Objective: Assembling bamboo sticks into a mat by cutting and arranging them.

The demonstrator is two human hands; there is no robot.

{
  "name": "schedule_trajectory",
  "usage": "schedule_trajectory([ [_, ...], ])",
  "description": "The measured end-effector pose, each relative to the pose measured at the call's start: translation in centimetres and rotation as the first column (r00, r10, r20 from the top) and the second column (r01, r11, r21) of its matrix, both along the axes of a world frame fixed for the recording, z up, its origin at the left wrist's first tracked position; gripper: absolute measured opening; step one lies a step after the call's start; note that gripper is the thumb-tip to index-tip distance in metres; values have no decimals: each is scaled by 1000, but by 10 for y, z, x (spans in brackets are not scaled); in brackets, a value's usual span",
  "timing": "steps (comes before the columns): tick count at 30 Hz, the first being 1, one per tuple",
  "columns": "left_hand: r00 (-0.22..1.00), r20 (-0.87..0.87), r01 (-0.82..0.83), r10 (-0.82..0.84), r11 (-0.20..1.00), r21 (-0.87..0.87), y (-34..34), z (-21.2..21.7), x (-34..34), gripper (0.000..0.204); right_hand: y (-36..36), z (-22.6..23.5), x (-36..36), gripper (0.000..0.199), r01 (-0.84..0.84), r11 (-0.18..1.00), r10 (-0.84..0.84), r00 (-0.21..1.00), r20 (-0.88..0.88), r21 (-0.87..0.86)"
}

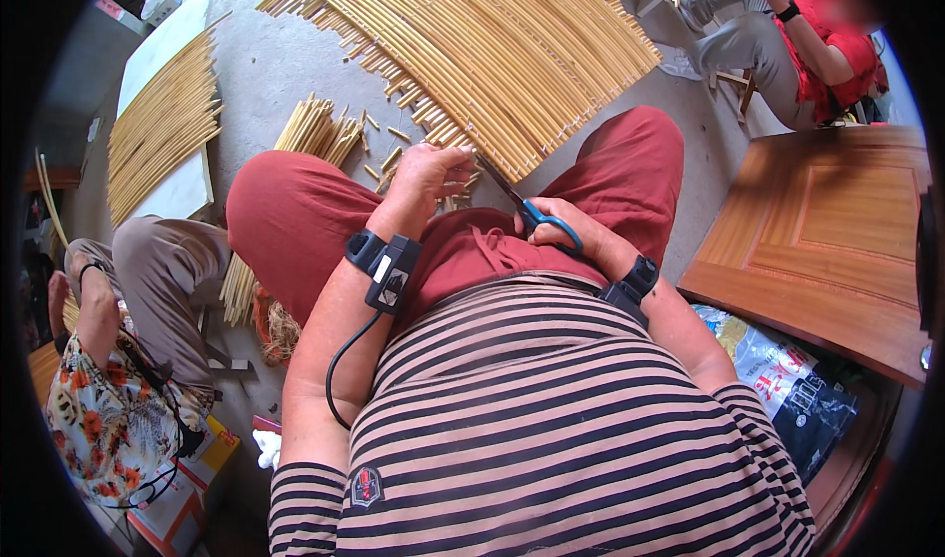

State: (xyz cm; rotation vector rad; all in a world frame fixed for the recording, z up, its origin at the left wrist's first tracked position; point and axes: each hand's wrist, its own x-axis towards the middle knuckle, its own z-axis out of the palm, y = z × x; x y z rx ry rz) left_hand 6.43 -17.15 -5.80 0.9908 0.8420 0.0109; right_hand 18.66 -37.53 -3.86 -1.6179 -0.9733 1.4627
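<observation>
A large mat of tan reed sticks (492, 45), laid side by side and bound together, spreads over the floor in front of my knees. My right hand (581, 230) grips a pair of scissors (533, 211) by the blue handles. Their dark blades point up and left toward the mat's nearest corner. Just left of that corner is my left hand (430, 175), its fingers bent and pressed together. Whatever lies between those fingertips is too small to make out. Short cut pieces of reed (391, 158) lie scattered on the floor beside this hand.
A bundle of reeds (313, 129) lies beyond my left knee. Another reed mat (165, 129) rests on a white board at left. A person in a floral top (94, 419) sits at left, another in red (837, 60) at far right. A wooden panel (817, 247) stands at right.
</observation>
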Motion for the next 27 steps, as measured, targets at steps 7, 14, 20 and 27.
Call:
schedule_trajectory([
  [7, 1000, 4, -13, 13, 1000, -12, 0, 0, -1, 17, -3, 4, -4, 20, 43, 999, -43, 999, -29, 21],
  [14, 1000, 8, 21, -20, 999, -46, 0, 3, -1, 19, 6, 7, -5, 20, 42, 998, -43, 999, -7, -36],
  [20, 1000, 15, 18, -17, 999, -36, -1, 3, -1, 20, 6, 0, -5, 21, 54, 998, -54, 999, 2, -23],
  [27, 1000, 4, 29, -29, 999, -31, 0, 3, 0, 20, 6, 1, 2, 19, 50, 996, -53, 998, -41, -74],
])
